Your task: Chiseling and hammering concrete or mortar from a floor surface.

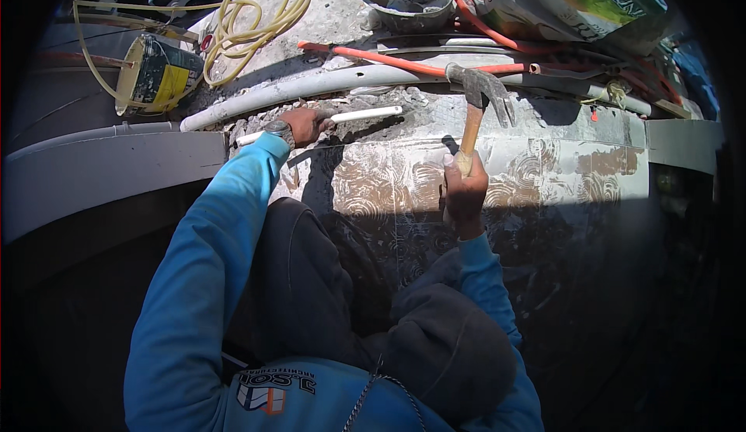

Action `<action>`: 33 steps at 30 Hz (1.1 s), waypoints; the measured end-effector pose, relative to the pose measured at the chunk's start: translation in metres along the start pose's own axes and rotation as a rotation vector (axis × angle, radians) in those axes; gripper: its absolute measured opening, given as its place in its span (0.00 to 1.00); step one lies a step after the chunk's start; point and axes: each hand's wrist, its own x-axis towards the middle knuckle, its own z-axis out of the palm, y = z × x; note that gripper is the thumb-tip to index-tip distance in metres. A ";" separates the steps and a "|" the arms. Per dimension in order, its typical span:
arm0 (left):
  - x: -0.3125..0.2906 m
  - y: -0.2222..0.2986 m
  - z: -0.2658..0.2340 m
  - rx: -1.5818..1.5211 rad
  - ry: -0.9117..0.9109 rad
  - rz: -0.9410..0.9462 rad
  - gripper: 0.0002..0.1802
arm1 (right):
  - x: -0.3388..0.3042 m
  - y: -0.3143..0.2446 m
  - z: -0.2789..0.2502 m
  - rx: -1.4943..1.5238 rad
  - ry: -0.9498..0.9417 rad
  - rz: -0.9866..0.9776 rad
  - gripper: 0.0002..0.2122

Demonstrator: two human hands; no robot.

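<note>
My left hand (pixel 303 127) is closed around a thin white pipe (pixel 369 113), which sticks out on both sides of the fist and casts a shadow on the rubble beneath. My right hand (pixel 466 191) grips the wooden handle of a claw hammer (pixel 472 129), its dark metal head up and away from me. Under both hands runs a tiled step (pixel 435 179), smeared with pale dust in swirls; its near part lies in shadow. Broken grey mortar (pixel 420 106) lies along the far edge of the tiles.
A thick white pipe (pixel 311 86) crosses behind the work. Beyond it are an orange hose (pixel 373 57), a coiled yellow hose (pixel 264 12), a tipped paint bucket (pixel 159 74), a grey bucket of odds and ends (pixel 408 20) and a printed sack (pixel 559 5). Grey ledges (pixel 116 168) flank the step.
</note>
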 end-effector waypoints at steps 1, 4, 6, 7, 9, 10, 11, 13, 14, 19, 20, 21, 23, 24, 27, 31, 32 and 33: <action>-0.010 -0.014 -0.005 -0.100 -0.026 -0.049 0.21 | -0.001 -0.003 -0.008 -0.166 0.077 0.020 0.13; -0.036 -0.032 -0.007 -0.064 -0.155 -0.160 0.23 | -0.013 0.001 -0.029 -0.145 0.000 -0.088 0.10; -0.029 -0.025 -0.006 -0.190 -0.046 -0.088 0.23 | -0.019 0.008 -0.034 -0.161 -0.020 -0.132 0.08; -0.019 -0.017 -0.004 -0.321 -0.022 -0.032 0.24 | -0.021 0.009 -0.034 -0.142 0.011 -0.162 0.07; 0.015 0.005 -0.003 -0.297 0.048 0.113 0.25 | -0.019 0.003 -0.033 -0.040 -0.016 -0.062 0.14; 0.028 0.015 -0.001 -0.230 0.082 0.179 0.25 | -0.017 -0.004 -0.032 -0.063 -0.056 -0.079 0.17; 0.040 0.026 0.001 -0.176 0.069 0.199 0.25 | -0.013 -0.016 -0.034 -0.042 -0.065 -0.040 0.15; 0.054 0.041 0.002 -0.082 0.073 0.200 0.24 | -0.003 -0.041 -0.037 -0.019 -0.072 -0.006 0.12; 0.057 0.045 0.001 -0.029 0.053 0.146 0.24 | -0.002 -0.053 -0.040 0.083 -0.029 -0.037 0.10; 0.055 0.054 -0.015 0.067 0.007 0.154 0.24 | 0.003 -0.051 -0.025 0.263 0.119 -0.144 0.11; 0.054 0.054 -0.017 0.064 0.013 0.151 0.24 | 0.006 -0.038 -0.010 0.325 0.103 -0.139 0.11; 0.053 0.055 -0.018 0.080 0.025 0.133 0.24 | 0.009 -0.023 0.009 0.282 0.160 -0.081 0.10; 0.055 0.056 -0.017 0.013 0.004 0.179 0.25 | 0.021 0.004 0.036 -0.074 0.115 -0.018 0.12; 0.056 0.055 -0.015 -0.004 0.003 0.174 0.25 | 0.027 0.014 0.040 -0.083 -0.030 0.100 0.11; 0.064 0.055 -0.011 -0.019 -0.056 0.168 0.26 | 0.027 0.022 0.032 -0.128 -0.085 0.176 0.10; 0.075 0.059 -0.019 -0.006 -0.083 0.110 0.27 | 0.023 0.008 0.014 0.208 0.126 -0.042 0.10; 0.075 0.061 -0.023 0.011 -0.077 0.102 0.27 | 0.025 0.006 0.016 0.215 0.200 -0.065 0.10; 0.077 0.064 -0.029 0.011 -0.083 0.116 0.27 | 0.028 0.005 0.020 0.219 0.206 -0.073 0.10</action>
